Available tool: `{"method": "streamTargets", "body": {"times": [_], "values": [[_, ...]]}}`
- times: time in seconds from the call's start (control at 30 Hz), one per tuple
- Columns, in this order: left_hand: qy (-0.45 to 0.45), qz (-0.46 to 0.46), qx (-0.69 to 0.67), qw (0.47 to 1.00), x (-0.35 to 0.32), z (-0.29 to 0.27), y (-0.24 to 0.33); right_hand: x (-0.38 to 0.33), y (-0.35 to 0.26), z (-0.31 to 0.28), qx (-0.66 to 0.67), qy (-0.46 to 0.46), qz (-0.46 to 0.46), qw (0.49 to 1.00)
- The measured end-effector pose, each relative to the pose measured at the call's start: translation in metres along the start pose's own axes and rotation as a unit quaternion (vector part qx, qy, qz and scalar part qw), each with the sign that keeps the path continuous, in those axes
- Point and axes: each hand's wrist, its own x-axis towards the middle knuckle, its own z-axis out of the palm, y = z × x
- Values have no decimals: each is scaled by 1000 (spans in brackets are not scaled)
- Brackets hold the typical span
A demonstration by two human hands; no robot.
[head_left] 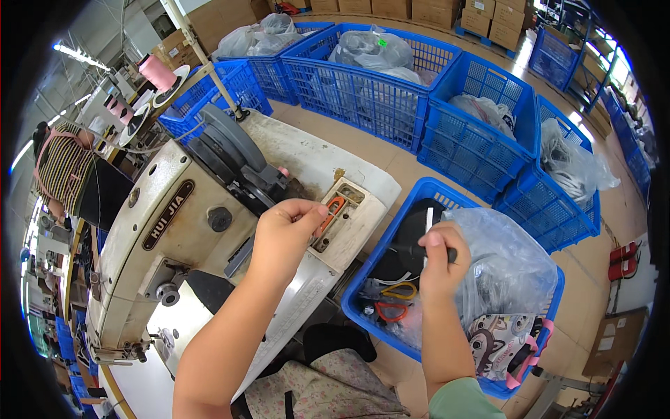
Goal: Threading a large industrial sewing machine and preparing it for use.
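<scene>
My left hand [286, 227] is over the cream accessory tray [361, 230] at the end of the sewing machine table, thumb and forefinger pinched together. An orange-handled tool [336, 205] lies in the tray right beside those fingertips; whether they grip it is hidden. My right hand [443, 269] is closed round a thin dark handle [452, 254] above the blue basket. A narrow white strip [429, 218] stands up by its fingertips, and I cannot tell whether it belongs to the handle. Left of my arms stands the cream sewing machine [209, 188] with a dark handwheel [241, 143].
The blue basket [363, 300] holds dark pieces, a clear plastic bag [509, 244], yellow-handled [399, 290] and orange-handled scissors [391, 312], and a printed pouch [495, 342]. Large blue crates [349, 87] with bagged goods stand behind. Pink thread cones [158, 72] and another person [70, 171] are at left.
</scene>
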Motion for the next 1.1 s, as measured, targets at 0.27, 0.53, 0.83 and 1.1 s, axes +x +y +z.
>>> {"method": "streamTargets", "body": {"times": [0.27,0.53,0.83,1.1], "values": [[-16,8,32,999,-74,-38,-5,-20,-62,33,34,-308,178,934],[0,-157,2,988,-251,-110,-92,-83,-95,56,122,-364,240,892],[507,-208,-201,812,-507,-250,-346,-206,-160,119,95,-575,194,790],[693,-172,-154,683,-603,-429,-366,-261,-232,132,19,-600,103,793]]}}
